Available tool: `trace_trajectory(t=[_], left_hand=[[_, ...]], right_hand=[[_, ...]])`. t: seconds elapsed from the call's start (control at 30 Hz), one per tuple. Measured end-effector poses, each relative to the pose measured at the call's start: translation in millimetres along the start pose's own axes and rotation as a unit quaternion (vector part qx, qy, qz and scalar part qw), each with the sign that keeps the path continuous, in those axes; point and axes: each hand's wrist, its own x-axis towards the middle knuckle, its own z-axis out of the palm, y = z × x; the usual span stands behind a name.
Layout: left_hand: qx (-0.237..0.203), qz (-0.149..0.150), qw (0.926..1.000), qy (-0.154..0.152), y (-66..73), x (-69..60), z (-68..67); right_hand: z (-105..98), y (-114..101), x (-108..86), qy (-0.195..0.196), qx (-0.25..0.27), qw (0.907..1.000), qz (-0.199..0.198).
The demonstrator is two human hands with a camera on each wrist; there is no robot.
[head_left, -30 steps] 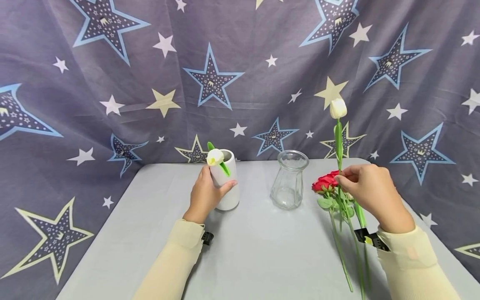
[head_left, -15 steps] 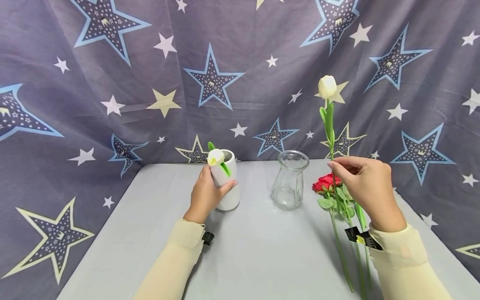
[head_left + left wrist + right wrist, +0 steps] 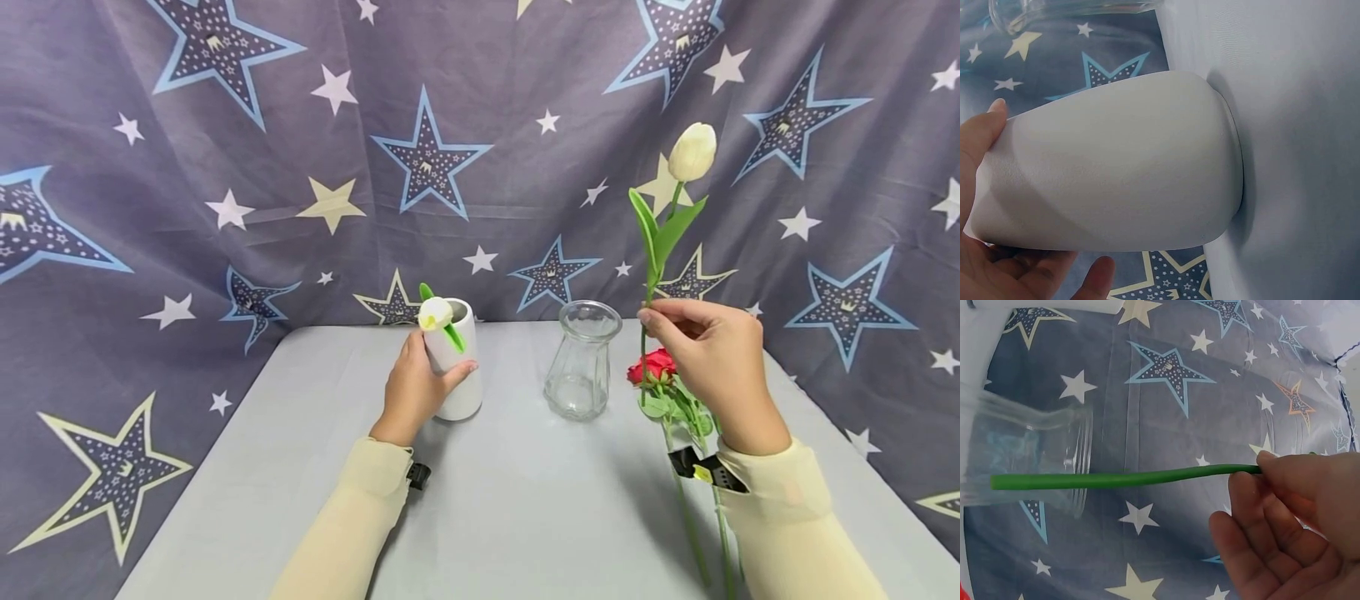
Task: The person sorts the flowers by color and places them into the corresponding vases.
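Observation:
My left hand (image 3: pixel 415 385) grips a white vase (image 3: pixel 459 387), thumb on its near side and fingers round the left; the vase stands upright on the table. A white tulip (image 3: pixel 435 314) with green leaves leans out over its rim. Between thumb and forefinger my right hand (image 3: pixel 716 358) pinches the green stem (image 3: pixel 1129 480) of another white tulip (image 3: pixel 693 152), held upright above the table at the right. The stem's lower end hangs free. Left of that hand stands a clear glass vase (image 3: pixel 579 375) with nothing in it.
Below my right hand, red roses (image 3: pixel 654 367) with green leaves and long stems lie on the grey table (image 3: pixel 517 517). My right forearm partly hides their stems. A star-patterned cloth (image 3: pixel 517 192) hangs behind the table's back edge.
My right hand has risen and moved left with the tulip, lifting it away from the flowers on the table. The left hand and the white vase have stayed in place.

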Motion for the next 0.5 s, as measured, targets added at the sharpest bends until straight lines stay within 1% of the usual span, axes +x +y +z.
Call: trace_trajectory(t=[0.33,0.5], left_hand=[[0.004,0.003,1.0000,0.007,-2.4,-0.8,2.2],[0.001,-0.001,1.0000,0.006,-0.4,-0.7,1.5]], right_hand=[[16,-11,2.6,-0.006,0.019,0.9998,-0.008],[25,-21,4.2,-0.010,0.037,0.9989,-0.029]])
